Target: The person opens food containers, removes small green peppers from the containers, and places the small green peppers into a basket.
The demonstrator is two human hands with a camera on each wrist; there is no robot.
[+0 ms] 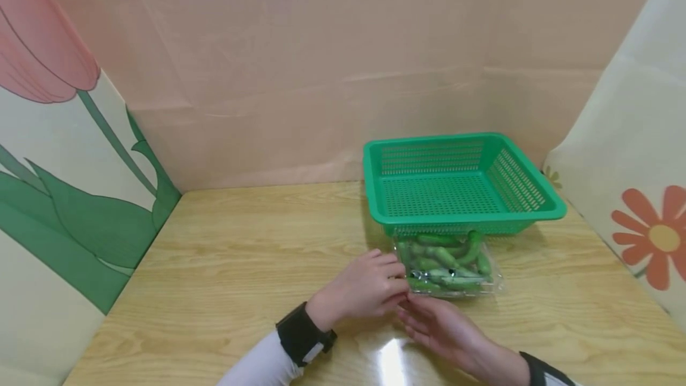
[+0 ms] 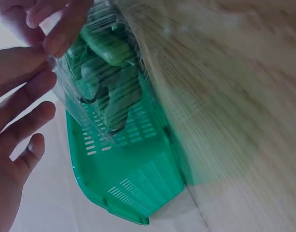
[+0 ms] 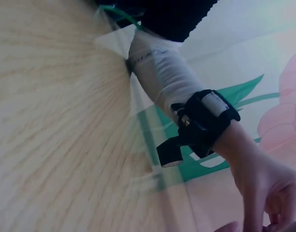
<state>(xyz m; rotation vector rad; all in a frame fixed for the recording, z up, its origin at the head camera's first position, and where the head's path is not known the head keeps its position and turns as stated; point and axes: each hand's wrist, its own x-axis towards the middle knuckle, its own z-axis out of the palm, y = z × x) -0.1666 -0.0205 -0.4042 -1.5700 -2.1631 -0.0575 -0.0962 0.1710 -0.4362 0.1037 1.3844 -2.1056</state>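
A pale wood-grained counter (image 1: 214, 255) is backed by a pink cloth (image 1: 321, 76) and flanked by flower-printed panels (image 1: 661, 237). On its right half, a clear package (image 1: 447, 279) of green peppers (image 1: 440, 255) is set just in front of a green basket (image 1: 466, 218); whether the two touch cannot be told. The package's near left corner is held by both hands: by the left hand (image 1: 367, 285) with bent fingers pinched at the edge, and by the right hand (image 1: 450, 332) with thumb and forefinger apparently closed on the film there, its other fingers being loosely spread.

The package can be judged light. The film looks thin, glossy and slippery, so a firm pinch at the edge is called for; the walls seem springy and could be buckled by hard squeezing. The peppers appear firm but smooth, likely to be bruised or snapped if bent, and would best be taken singly around the middle. For carrying, support from below at both ends would be preferred to a pull on the film.
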